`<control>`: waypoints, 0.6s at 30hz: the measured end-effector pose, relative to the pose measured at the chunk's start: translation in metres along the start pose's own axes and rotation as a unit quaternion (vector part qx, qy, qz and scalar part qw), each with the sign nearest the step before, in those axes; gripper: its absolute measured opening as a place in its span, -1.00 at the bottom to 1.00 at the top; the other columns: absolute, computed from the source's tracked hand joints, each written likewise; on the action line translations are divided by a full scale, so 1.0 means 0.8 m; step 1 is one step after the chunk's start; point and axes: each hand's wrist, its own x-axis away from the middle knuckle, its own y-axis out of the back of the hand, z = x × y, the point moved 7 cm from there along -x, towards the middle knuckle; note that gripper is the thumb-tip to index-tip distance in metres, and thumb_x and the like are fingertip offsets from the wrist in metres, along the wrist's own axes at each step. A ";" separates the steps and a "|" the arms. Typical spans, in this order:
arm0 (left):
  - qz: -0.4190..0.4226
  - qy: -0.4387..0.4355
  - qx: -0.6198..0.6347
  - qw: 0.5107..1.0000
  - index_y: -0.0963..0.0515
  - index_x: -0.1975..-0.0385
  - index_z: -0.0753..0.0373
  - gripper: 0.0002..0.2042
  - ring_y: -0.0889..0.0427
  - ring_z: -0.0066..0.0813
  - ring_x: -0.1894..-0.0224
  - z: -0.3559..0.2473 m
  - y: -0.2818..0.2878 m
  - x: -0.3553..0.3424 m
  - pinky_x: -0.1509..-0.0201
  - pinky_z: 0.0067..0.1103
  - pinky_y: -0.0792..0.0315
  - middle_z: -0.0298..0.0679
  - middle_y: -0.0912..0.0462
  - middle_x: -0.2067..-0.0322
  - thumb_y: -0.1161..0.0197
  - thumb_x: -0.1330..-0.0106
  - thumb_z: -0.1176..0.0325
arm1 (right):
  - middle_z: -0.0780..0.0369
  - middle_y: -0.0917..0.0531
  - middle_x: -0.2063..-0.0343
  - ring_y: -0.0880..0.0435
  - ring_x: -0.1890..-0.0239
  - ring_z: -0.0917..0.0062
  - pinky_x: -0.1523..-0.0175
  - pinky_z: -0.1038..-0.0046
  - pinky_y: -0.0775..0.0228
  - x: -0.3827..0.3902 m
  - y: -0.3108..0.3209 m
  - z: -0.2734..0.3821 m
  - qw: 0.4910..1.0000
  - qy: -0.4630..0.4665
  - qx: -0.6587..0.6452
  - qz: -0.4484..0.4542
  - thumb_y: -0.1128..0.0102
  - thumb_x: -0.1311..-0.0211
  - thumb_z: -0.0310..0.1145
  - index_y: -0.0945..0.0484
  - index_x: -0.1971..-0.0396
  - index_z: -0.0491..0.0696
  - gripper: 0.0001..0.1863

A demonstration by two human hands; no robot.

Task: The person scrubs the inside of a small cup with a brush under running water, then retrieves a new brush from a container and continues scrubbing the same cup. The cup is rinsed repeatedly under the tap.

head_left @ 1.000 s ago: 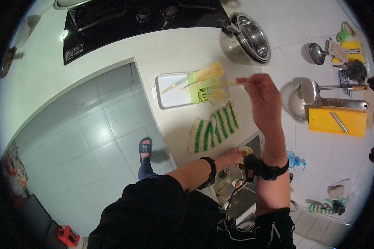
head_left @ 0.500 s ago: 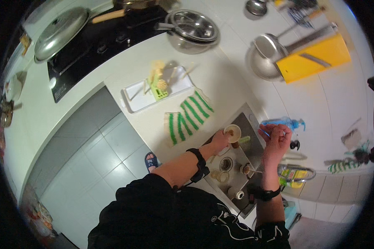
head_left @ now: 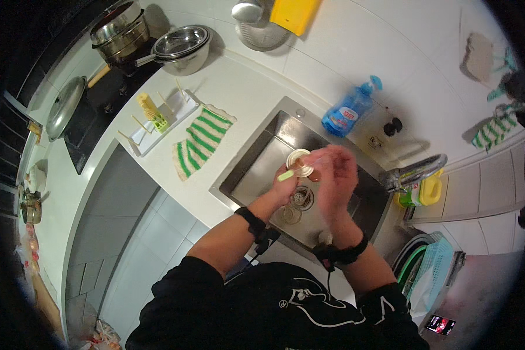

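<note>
White-rimmed item [head_left: 294, 157], held by left fingers [head_left: 284, 185]; right fingers [head_left: 319, 157] (blurred): state I cannot tell.

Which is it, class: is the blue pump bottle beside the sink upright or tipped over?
Upright: the blue pump bottle stands with its base by the sink and its pump head uppermost.

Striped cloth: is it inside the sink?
No, the green-and-white striped cloth lies on the white countertop, outside the stainless-steel sink.
</note>
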 end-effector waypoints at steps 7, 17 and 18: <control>0.056 -0.068 0.097 0.991 -0.45 -0.04 0.20 -0.70 -0.59 -0.53 0.46 0.003 -0.064 0.033 0.51 -0.59 -0.46 -0.31 -0.60 0.39 -0.15 -0.44 0.18 | 0.13 -0.64 0.19 -0.67 0.19 0.54 0.04 0.52 -0.52 0.036 0.043 0.015 0.996 -0.001 -0.040 0.076 0.08 -0.43 -0.62 -0.30 -0.07 -0.19 -0.74; -0.027 -0.024 0.076 0.996 -0.45 0.12 0.20 -0.74 -0.45 -0.56 0.66 0.009 -0.051 0.024 0.70 -0.61 -0.30 -0.30 -0.52 0.49 -0.05 -0.48 0.13 | 0.07 -0.63 0.17 -0.71 0.19 0.42 0.05 0.41 -0.62 0.039 0.085 -0.011 0.971 -0.105 -0.216 -0.023 0.02 -0.46 -0.53 -0.31 -0.11 -0.20 -0.71; -0.061 0.015 0.090 0.994 -0.45 0.14 0.18 -0.75 -0.39 -0.59 0.70 0.019 -0.041 0.024 0.73 -0.63 -0.22 -0.33 -0.49 0.53 -0.06 -0.47 0.12 | 0.05 -0.62 0.19 -0.73 0.20 0.34 0.07 0.33 -0.65 0.034 0.089 -0.008 0.968 -0.093 -0.230 -0.040 0.03 -0.47 -0.51 -0.32 -0.05 -0.21 -0.76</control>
